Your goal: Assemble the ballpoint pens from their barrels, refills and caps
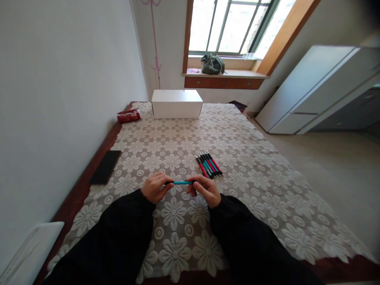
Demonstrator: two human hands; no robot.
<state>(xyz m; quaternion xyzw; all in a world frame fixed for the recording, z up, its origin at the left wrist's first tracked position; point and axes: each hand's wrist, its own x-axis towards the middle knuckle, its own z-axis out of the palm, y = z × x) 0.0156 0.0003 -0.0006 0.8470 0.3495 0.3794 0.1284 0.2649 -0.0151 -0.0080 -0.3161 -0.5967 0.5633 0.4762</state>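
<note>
A teal pen (pixel 181 182) with black ends is held level above the lace tablecloth (pixel 243 174). My left hand (pixel 154 187) grips its left end and my right hand (pixel 204 190) grips its right end. Both arms are in black sleeves. Just beyond my right hand lies a row of several pens (pixel 208 164), red and teal with black tips, side by side on the cloth.
A white box (pixel 176 103) stands at the far end of the table, with a red packet (pixel 128 116) to its left. A black phone (pixel 105 167) lies on the left edge. A white cabinet (pixel 314 91) stands at right. A green bag (pixel 212 64) rests on the window sill.
</note>
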